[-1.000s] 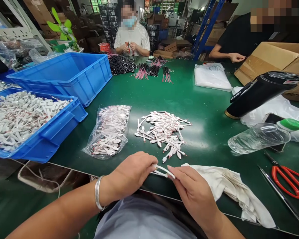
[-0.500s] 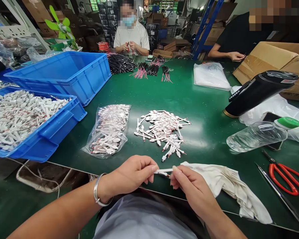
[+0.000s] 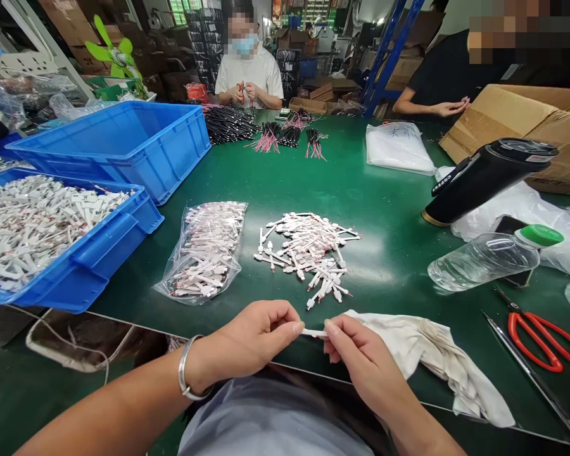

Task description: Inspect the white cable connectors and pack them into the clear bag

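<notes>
Just above the table's near edge, my left hand (image 3: pixel 261 330) pinches one end of a short white connector cable (image 3: pixel 314 333). The other end sits between the thumb and fingers of my right hand (image 3: pixel 361 351). Only the middle of the cable shows; the fingertips cover its ends. Beyond my hands lies a loose pile of similar white connector cables (image 3: pixel 308 244), some with reddish wire ends. To its left is a clear plastic bag (image 3: pixel 204 250) packed with more of them. A crumpled white cloth (image 3: pixel 422 348) lies beside my right hand.
Two blue bins stand at the left: a near bin (image 3: pixel 88 269) full of white cables and a far bin (image 3: pixel 166 152). At the right are a bottle (image 3: pixel 484 259), a black tumbler (image 3: pixel 489 177), tweezers (image 3: pixel 527 367) and red-handled scissors (image 3: pixel 534 339). Two people sit across the table.
Two white strands showed between my fingers before; now one shows, held nearly level. Both hands stay close together in almost the same place. The view has shifted slightly.
</notes>
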{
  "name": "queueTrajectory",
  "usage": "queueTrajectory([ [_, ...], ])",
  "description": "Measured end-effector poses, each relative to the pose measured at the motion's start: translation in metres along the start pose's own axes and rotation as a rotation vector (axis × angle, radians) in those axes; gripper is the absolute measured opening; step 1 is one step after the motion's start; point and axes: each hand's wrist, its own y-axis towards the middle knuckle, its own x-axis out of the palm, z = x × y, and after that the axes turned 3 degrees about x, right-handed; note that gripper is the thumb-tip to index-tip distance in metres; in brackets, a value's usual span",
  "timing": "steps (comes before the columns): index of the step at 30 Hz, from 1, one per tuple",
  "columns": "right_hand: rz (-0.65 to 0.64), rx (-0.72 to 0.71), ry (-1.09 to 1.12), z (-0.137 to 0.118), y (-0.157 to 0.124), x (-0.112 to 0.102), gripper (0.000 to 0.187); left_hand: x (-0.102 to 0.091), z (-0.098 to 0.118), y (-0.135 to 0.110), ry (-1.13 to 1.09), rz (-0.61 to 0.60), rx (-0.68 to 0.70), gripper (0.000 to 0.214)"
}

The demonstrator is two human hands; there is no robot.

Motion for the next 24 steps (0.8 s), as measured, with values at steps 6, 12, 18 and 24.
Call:
queueTrajectory([
  [6,0.047,-0.261,-0.312,0.006,-0.001,0.006,0.033,0.003,-0.007,0.004,0.271,0.184,0.154,0.024],
  [12,0.085,-0.324,-0.581,0.011,0.004,0.006,0.031,0.007,-0.026,0.014,0.621,0.266,0.259,0.021],
  [18,0.236,-0.421,-0.837,0.007,0.027,-0.011,0.021,0.013,-0.032,0.011,0.698,0.265,0.392,0.026],
  [24,0.228,-0.567,-1.058,0.012,0.054,-0.019,0.022,0.014,-0.042,0.006,0.726,0.273,0.389,0.014],
])
